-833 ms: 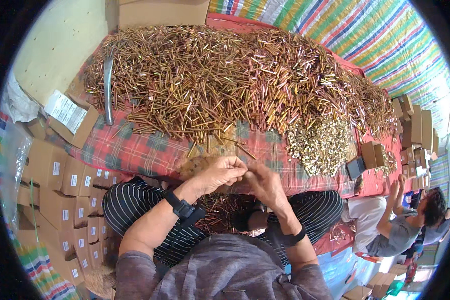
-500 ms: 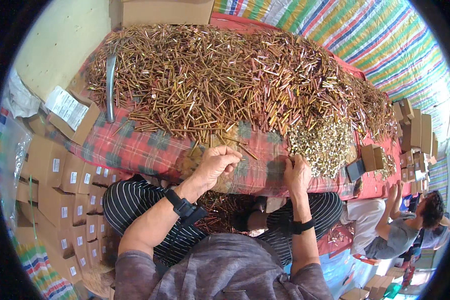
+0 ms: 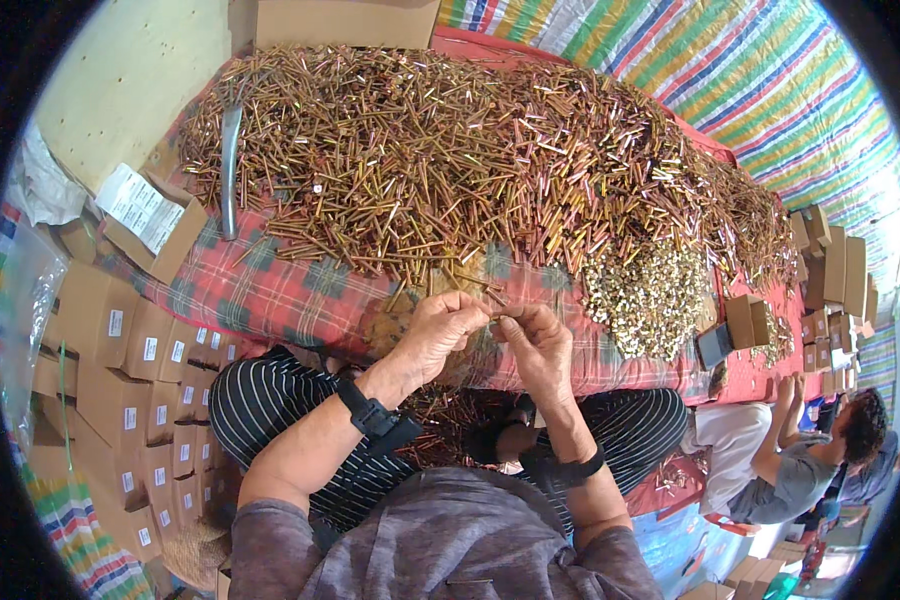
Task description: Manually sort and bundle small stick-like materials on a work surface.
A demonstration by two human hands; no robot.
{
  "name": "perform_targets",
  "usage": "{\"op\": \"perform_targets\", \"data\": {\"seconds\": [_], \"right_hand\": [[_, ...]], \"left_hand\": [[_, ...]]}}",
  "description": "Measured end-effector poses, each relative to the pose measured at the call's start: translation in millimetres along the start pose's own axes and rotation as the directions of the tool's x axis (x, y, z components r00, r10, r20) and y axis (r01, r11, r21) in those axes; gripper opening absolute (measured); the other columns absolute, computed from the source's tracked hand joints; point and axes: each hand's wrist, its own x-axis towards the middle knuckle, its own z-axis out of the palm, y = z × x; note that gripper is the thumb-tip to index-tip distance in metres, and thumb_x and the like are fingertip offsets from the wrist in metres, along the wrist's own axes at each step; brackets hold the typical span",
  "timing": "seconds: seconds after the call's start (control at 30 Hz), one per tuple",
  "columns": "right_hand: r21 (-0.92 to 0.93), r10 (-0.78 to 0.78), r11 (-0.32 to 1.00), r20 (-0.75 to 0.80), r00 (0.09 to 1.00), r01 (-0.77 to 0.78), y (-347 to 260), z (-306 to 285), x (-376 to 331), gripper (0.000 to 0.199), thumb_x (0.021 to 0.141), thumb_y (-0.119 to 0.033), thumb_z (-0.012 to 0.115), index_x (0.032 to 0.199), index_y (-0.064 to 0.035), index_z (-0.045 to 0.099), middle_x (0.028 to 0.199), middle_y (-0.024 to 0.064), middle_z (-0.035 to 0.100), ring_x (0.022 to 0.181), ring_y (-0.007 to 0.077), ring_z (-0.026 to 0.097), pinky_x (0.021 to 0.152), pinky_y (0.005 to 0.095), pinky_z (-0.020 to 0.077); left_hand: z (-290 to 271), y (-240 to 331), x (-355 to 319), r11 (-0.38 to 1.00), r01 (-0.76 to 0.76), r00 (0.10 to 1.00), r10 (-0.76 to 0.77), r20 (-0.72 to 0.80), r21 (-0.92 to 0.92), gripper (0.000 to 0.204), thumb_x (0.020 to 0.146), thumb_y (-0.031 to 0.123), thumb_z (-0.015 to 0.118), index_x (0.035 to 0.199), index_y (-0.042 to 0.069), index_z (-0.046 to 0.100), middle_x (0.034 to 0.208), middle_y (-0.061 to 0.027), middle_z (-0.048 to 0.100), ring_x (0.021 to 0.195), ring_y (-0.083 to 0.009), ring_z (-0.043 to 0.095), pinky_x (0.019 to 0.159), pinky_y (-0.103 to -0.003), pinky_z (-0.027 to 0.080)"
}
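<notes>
My left hand (image 3: 438, 332) and my right hand (image 3: 540, 348) meet in front of me over the near edge of the plaid cloth (image 3: 325, 290). Both are closed in a pinch, fingertips touching or nearly so. What they pinch is too small and hidden to make out. Just beyond the fingertips, a few thin brass-coloured rods (image 3: 478, 284), like bolts or long screws, lie at the edge of a big pile (image 3: 400, 150) of the same. Right of my right hand is a heap of small pale-gold metal pieces (image 3: 642, 300), perhaps nuts.
A curved metal bar (image 3: 230, 175) lies on the pile's left side. An open carton (image 3: 155, 225) with a printed sheet stands at left, above stacked labelled boxes (image 3: 135, 385). A small open box (image 3: 748, 322) sits beyond the small pieces. Another person (image 3: 800, 465) sits at the right.
My right hand has moved left from beside the small metal pieces to meet my left hand at the fingertips. My left hand has stayed almost in place.
</notes>
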Motion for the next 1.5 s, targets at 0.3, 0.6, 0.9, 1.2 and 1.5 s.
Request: {"op": "perform_targets", "data": {"seconds": [0.3, 0.6, 0.9, 1.2, 1.5], "right_hand": [[-0.073, -0.034, 0.997, 0.024, 0.999, 0.036, -2, 4, -6, 0.011, 0.088, -0.007, 0.059, 0.094, 0.0008, 0.057, 0.078, 0.0002, 0.06, 0.067, 0.0066, 0.053, 0.063, 0.0215, 0.0456], [-0.299, -0.014, 0.954, 0.011, 1.0, 0.017, -10, 7, -6, 0.024, 0.092, -0.022, 0.055, 0.083, 0.0003, 0.054, 0.065, 0.0005, 0.051, 0.058, 0.0088, 0.044, 0.05, 0.0277, 0.0381], [-0.403, -0.057, 0.912, 0.043, 0.997, 0.07, -16, 5, -11, 0.032, 0.092, -0.027, 0.054, 0.078, 0.001, 0.052, 0.062, -0.0004, 0.05, 0.058, 0.0086, 0.045, 0.051, 0.0271, 0.0376], [-0.761, -0.299, 0.647, -0.208, 0.931, 0.037, 14, -59, 46, 0.026, 0.085, -0.024, 0.06, 0.077, 0.0009, 0.059, 0.064, 0.0181, 0.058, 0.055, 0.0297, 0.057, 0.053, 0.0368, 0.0439], [-0.965, -0.387, 0.261, -0.115, 0.915, -0.011, 36, -79, 94, 0.014, 0.075, -0.012, 0.06, 0.08, 0.0001, 0.056, 0.078, 0.0189, 0.058, 0.073, 0.0369, 0.059, 0.066, 0.0441, 0.0481]], "left_hand": [[-2, 2, -3, 0.998, -0.035, 0.999, 0.034, 0.01, 0.061, 0.007, 0.082, 0.014, 0.062, 0.084, 0.007, 0.06, 0.07, 0.0064, 0.053, 0.056, -0.001, 0.041, 0.05, -0.016, 0.032], [-3, 2, -5, 0.988, 0.013, 0.996, -0.026, 0.083, 0.154, 0.01, 0.08, 0.016, 0.063, 0.084, 0.007, 0.062, 0.073, 0.0059, 0.055, 0.063, -0.0013, 0.046, 0.054, -0.016, 0.036], [-6, -3, 0, 0.995, -0.027, 0.995, 0.017, 0.098, 0.099, 0.011, 0.079, 0.016, 0.063, 0.086, 0.007, 0.063, 0.07, 0.0055, 0.054, 0.061, -0.0006, 0.046, 0.053, -0.015, 0.036], [-2, 11, 17, 0.223, -0.485, 0.859, 0.3, 0.414, 0.845, 0.02, 0.077, 0.011, 0.062, 0.094, 0.0, 0.064, 0.091, -0.0089, 0.064, 0.079, -0.0185, 0.061, 0.069, -0.03, 0.049], [-4, -4, 48, -0.346, -0.398, 0.699, 0.485, 0.525, 0.85, 0.024, 0.074, 0.001, 0.055, 0.098, -0.004, 0.055, 0.095, -0.0183, 0.054, 0.094, -0.0323, 0.054, 0.079, -0.036, 0.047]]}}
